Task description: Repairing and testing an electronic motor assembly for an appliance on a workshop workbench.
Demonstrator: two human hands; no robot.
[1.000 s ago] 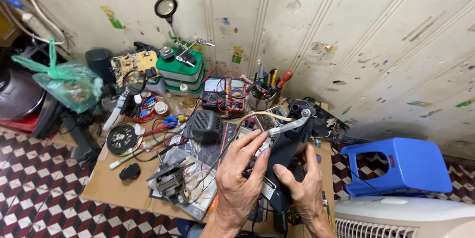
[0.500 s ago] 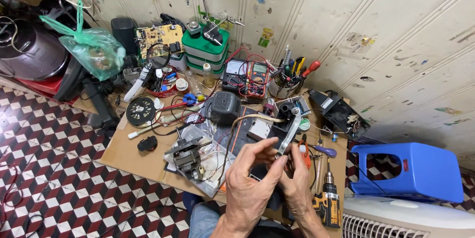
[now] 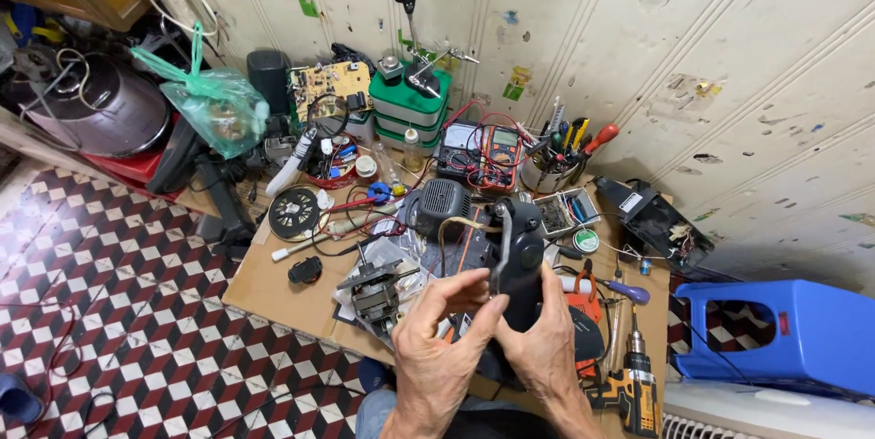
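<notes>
A dark, elongated tool housing [image 3: 521,261] is held upright above the near edge of the cluttered cardboard-covered workbench [image 3: 264,289], with its long axis running nearly vertical in the head view, the rounded top end pointing away from the person and the lower end buried between the palms. A grey metal lever [image 3: 500,252] lies along the housing's left flank, parallel to that axis. The right hand [image 3: 547,343] is wrapped around the lower right side of the housing from behind, fingers closed on it, so that the weight is carried there. The left hand [image 3: 442,339] is set just left of and slightly below the lever; its thumb and forefinger are brought together at the lever's lower end, in a pinch or a press against it, though whether the lever is actually gripped cannot be told. The lever is thus nearer to the left hand, lying up and to the right of its fingertips.

Behind the housing, a small black fan-grilled unit [image 3: 439,205] and an orange multimeter [image 3: 499,149] are seen on the bench. A bare motor [image 3: 375,286] lies just left of the left hand, and a yellow cordless drill [image 3: 635,384] stands upright near the right wrist.
</notes>
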